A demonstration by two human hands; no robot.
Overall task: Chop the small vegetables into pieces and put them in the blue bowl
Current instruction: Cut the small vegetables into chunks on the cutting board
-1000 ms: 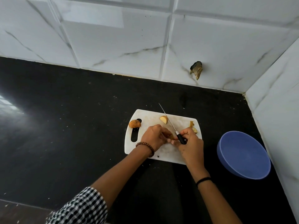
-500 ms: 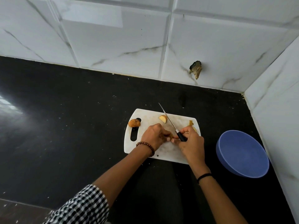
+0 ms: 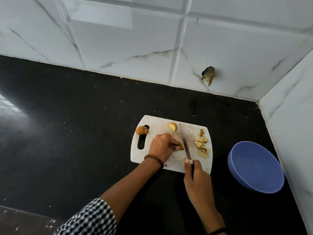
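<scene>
**Kitchen Counter, Tiled Corner**

This is a kitchen, domestic in look. A polished black countertop point(image 3: 67, 133) runs into a corner, backed on two sides by glossy white wall tiles point(image 3: 127, 39) veined in grey (one tile has a ragged broken hole point(image 3: 208, 75)). On the counter lies a white plastic cutting board point(image 3: 157, 122) with a handle slot. It carries a whole small vegetable point(image 3: 142, 130), a cut half point(image 3: 172, 127) and a heap of chopped pieces point(image 3: 201, 146). The right hand point(image 3: 197, 180) grips a kitchen knife point(image 3: 185, 143), blade on the board. The left hand point(image 3: 162, 145) holds a vegetable piece point(image 3: 181, 146) just beside the blade. A blue bowl point(image 3: 255, 167) stands near the board's right edge. Pale crumbs speckle the dark counter.
</scene>
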